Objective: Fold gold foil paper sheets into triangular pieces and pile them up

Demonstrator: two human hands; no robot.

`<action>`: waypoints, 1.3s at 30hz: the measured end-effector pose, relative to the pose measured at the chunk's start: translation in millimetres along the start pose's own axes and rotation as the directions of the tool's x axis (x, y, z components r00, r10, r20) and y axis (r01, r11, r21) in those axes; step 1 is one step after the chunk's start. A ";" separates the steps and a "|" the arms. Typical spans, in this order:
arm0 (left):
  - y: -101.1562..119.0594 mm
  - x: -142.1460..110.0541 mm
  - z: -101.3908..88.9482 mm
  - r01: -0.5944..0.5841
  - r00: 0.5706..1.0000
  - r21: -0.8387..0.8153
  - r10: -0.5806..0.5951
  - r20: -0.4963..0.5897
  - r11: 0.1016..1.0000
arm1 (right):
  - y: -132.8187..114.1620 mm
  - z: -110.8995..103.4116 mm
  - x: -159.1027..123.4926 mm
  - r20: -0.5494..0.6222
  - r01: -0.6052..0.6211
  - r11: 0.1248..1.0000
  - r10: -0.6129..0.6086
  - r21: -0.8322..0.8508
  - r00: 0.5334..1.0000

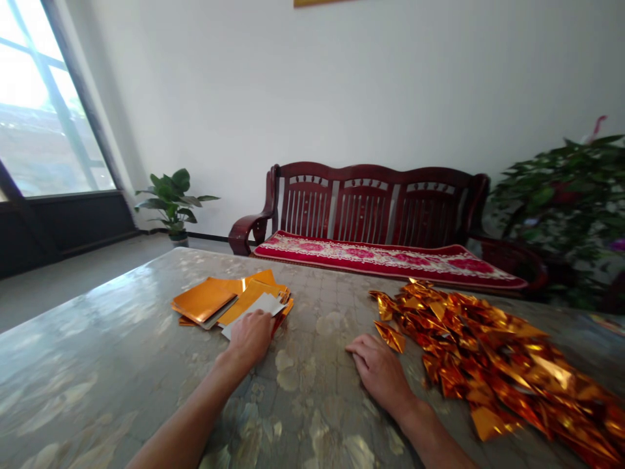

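Observation:
A stack of flat gold foil sheets (209, 298) lies on the table (97, 365) at centre left, with a white-backed sheet (263, 305) on top. My left hand (250, 335) rests on the near edge of that stack, fingers curled down onto the white sheet. My right hand (378, 368) lies flat on the table, fingers stretched out and empty, just left of a large pile of folded gold foil pieces (502, 365). One folded piece (390, 336) sits right by its fingertips.
Behind the table stands a dark wooden bench (371, 205) with a red cushion (385, 257). A potted plant (173, 202) is on the floor at the back left, a large leafy plant (571, 202) at the right, and a window (39, 111) at far left.

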State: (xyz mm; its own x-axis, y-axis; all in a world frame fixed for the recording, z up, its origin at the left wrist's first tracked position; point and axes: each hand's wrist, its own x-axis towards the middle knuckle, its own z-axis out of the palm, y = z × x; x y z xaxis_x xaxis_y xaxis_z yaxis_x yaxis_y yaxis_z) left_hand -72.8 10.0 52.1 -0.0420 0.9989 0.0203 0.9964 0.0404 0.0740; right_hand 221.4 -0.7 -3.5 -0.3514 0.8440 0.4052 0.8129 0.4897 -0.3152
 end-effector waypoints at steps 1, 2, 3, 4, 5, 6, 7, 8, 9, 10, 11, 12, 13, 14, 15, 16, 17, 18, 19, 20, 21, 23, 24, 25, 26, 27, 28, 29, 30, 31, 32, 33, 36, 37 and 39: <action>-1.7 0.0 -0.8 -0.002 1.000 -0.002 0.002 0.002 1.000 | 0.0 0.1 0.1 0.002 0.000 1.000 0.000 -0.001 1.000; -2.9 -0.2 -1.3 -0.005 1.000 -0.001 0.005 0.004 1.000 | -0.1 0.1 0.3 0.004 0.001 1.000 -0.001 0.000 1.000; -3.3 -0.6 -1.5 -0.008 1.000 0.004 0.008 -0.001 1.000 | -0.3 -0.1 0.6 0.005 0.000 1.000 0.000 0.001 1.000; -2.9 -1.2 -1.6 -0.014 1.000 0.011 0.014 -0.016 1.000 | -0.6 -0.5 0.9 0.006 -0.001 1.000 0.001 0.003 1.000; -1.6 -2.2 -1.5 -0.024 0.999 0.018 0.025 -0.046 1.000 | -0.9 -1.0 1.2 0.008 -0.001 1.000 0.001 0.005 1.000; 0.5 -3.4 -1.4 -0.044 0.994 0.023 0.046 -0.095 0.999 | -1.1 -1.5 1.4 0.010 -0.001 1.000 0.001 0.009 1.000; 3.5 -4.9 -1.1 -0.080 0.984 0.020 0.083 -0.159 0.997 | -1.2 -1.9 1.5 0.013 0.000 1.000 0.000 0.014 1.000; 7.1 -6.8 -0.7 -0.140 0.963 0.010 0.138 -0.230 0.990 | -1.0 -2.2 1.5 0.016 0.001 1.000 -0.002 0.020 1.000; 11.1 -8.9 0.1 -0.221 0.932 -0.011 0.208 -0.297 0.975 | -0.5 -2.2 1.4 0.018 0.001 1.000 -0.002 0.027 1.000; 15.4 -11.3 1.6 -0.318 0.892 -0.039 0.285 -0.352 0.947 | 0.2 -2.0 1.3 0.018 -0.001 0.999 0.001 0.032 1.000; 19.7 -13.7 3.7 -0.422 0.847 -0.073 0.365 -0.386 0.904 | 1.0 -1.6 1.1 0.015 -0.008 0.999 0.008 0.034 1.000; 23.8 -16.1 6.8 -0.516 0.803 -0.112 0.434 -0.407 0.849 | 1.9 -1.1 1.0 0.009 -0.021 0.999 0.021 0.034 1.000; 27.7 -18.2 10.8 -0.590 0.765 -0.155 0.486 -0.423 0.793 | 2.7 -0.4 0.9 0.003 -0.037 0.999 0.037 0.031 0.999; 31.1 -19.9 15.6 -0.650 0.730 -0.195 0.532 -0.430 0.735 | 3.5 0.3 0.9 -0.001 -0.053 0.998 0.053 0.026 0.999; 34.1 -21.1 21.0 -0.695 0.699 -0.231 0.566 -0.436 0.681 | 4.3 0.9 1.1 -0.001 -0.070 0.997 0.070 0.015 0.998; 36.4 -21.7 26.9 -0.727 0.678 -0.270 0.596 -0.431 0.631 | 5.2 1.6 1.4 0.000 -0.089 0.996 0.089 -0.002 0.996; 38.2 -21.7 32.9 -0.742 0.667 -0.316 0.613 -0.423 0.591 | 6.2 2.1 1.8 0.001 -0.111 0.994 0.111 -0.026 0.994; 39.5 -21.1 38.5 -0.743 0.669 -0.362 0.616 -0.414 0.563 | 7.5 2.6 2.3 0.000 -0.136 0.989 0.136 -0.054 0.991; 40.3 -20.2 43.6 -0.744 0.667 -0.395 0.622 -0.410 0.538 | 9.1 3.0 2.7 -0.008 -0.168 0.982 0.168 -0.084 0.986; 40.7 -19.0 48.0 -0.742 0.667 -0.422 0.630 -0.398 0.521 | 11.0 3.4 3.1 -0.022 -0.202 0.973 0.201 -0.111 0.979; 40.9 -17.8 51.5 -0.733 0.676 -0.440 0.632 -0.380 0.519 | 13.0 3.6 3.2 -0.039 -0.231 0.965 0.227 -0.129 0.973; 40.9 -15.6 56.1 -0.707 0.700 -0.449 0.630 -0.336 0.546 | 16.7 3.7 2.9 -0.069 -0.238 0.964 0.231 -0.118 0.971; 41.0 -14.8 57.6 -0.696 0.712 -0.437 0.626 -0.316 0.570 | 17.9 3.5 2.4 -0.076 -0.206 0.974 0.200 -0.092 0.977; 40.9 -14.1 58.7 -0.685 0.725 -0.415 0.620 -0.300 0.599 | 18.5 3.2 1.8 -0.072 -0.148 0.987 0.144 -0.058 0.987; 40.9 -13.5 59.8 -0.674 0.737 -0.383 0.611 -0.290 0.631 | 18.4 2.8 1.2 -0.058 -0.073 0.997 0.071 -0.022 0.996; 40.7 -12.9 60.9 -0.663 0.748 -0.346 0.598 -0.286 0.664 | 17.6 2.4 0.6 -0.036 0.005 1.000 -0.005 0.012 0.999; 40.3 -12.3 61.9 -0.650 0.760 -0.303 0.582 -0.290 0.697 | 16.3 1.8 0.2 -0.010 0.070 0.997 -0.070 0.036 0.997; 39.7 -11.7 63.0 -0.634 0.770 -0.256 0.564 -0.299 0.730 | 14.6 1.3 -0.2 0.016 0.113 0.992 -0.114 0.047 0.993; 38.9 -11.0 63.9 -0.615 0.779 -0.206 0.545 -0.310 0.761 | 12.7 0.8 -0.4 0.035 0.132 0.990 -0.134 0.043 0.990; 38.0 -10.3 64.6 -0.591 0.788 -0.156 0.525 -0.322 0.791 | 10.9 0.3 -0.5 0.045 0.130 0.991 -0.131 0.025 0.990; 36.9 -9.5 65.1 -0.561 0.798 -0.106 0.502 -0.332 0.821 | 9.2 0.0 -0.5 0.047 0.116 0.993 -0.116 -0.001 0.992; 35.8 -8.8 65.4 -0.521 0.812 -0.057 0.474 -0.341 0.852 | 7.8 -0.2 -0.4 0.044 0.099 0.995 -0.097 -0.032 0.994; 33.0 -6.2 65.1 -0.379 0.850 0.056 0.372 -0.374 0.924 | 5.4 0.4 -0.1 0.024 0.056 0.992 -0.054 -0.110 0.998; 32.3 -5.2 64.8 -0.340 0.855 0.081 0.344 -0.389 0.937 | 5.1 0.9 0.1 0.017 0.045 0.991 -0.043 -0.130 0.999; 31.1 -3.1 64.5 -0.289 0.854 0.114 0.309 -0.418 0.951 | 4.4 1.9 0.5 0.004 0.025 0.986 -0.025 -0.164 1.000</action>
State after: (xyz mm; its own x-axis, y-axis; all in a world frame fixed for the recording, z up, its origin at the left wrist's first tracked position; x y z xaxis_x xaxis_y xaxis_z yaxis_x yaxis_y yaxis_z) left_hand -37.0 9.6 -10.0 0.2419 0.8559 0.4571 0.9677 -0.2472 -0.0493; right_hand 223.9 2.3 -6.3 -0.3730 0.8325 0.4096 0.8692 0.4679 -0.1595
